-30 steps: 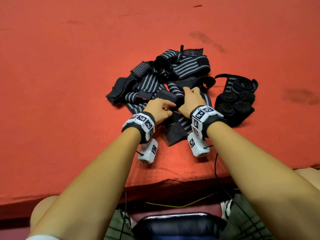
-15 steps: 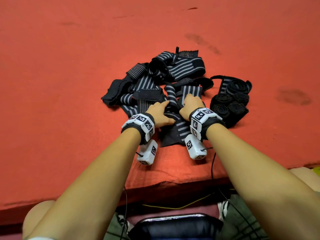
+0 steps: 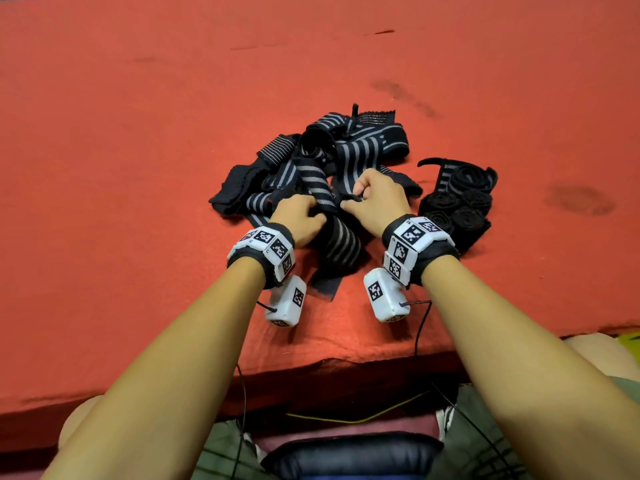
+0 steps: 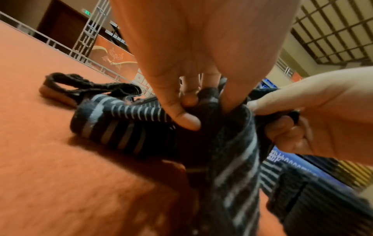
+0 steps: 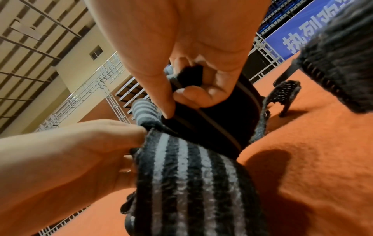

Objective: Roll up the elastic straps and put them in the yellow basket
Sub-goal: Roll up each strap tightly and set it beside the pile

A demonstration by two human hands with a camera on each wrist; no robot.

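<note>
A heap of black straps with grey stripes (image 3: 349, 147) lies on the red cloth of the table (image 3: 121, 168). One striped strap (image 3: 337, 242) runs from the heap toward the table's front edge. My left hand (image 3: 300, 220) pinches that strap (image 4: 236, 159) on its left side. My right hand (image 3: 372, 199) pinches a black end of the strap (image 5: 189, 76) between thumb and curled fingers. Both hands meet over the strap (image 5: 193, 183), lifted a little off the cloth. The yellow basket is not clearly in view.
Several rolled-up straps (image 3: 453, 206) sit in a cluster just right of my right hand. The table's front edge (image 3: 311, 362) runs close below my wrists. A black chair seat (image 3: 349, 455) and cables are under it. A yellow-green sliver (image 3: 628, 341) shows at the right border.
Both hands have moved a little away from me into the heap and lifted the strap's end. The right hand has changed from resting on the strap to pinching its black end.
</note>
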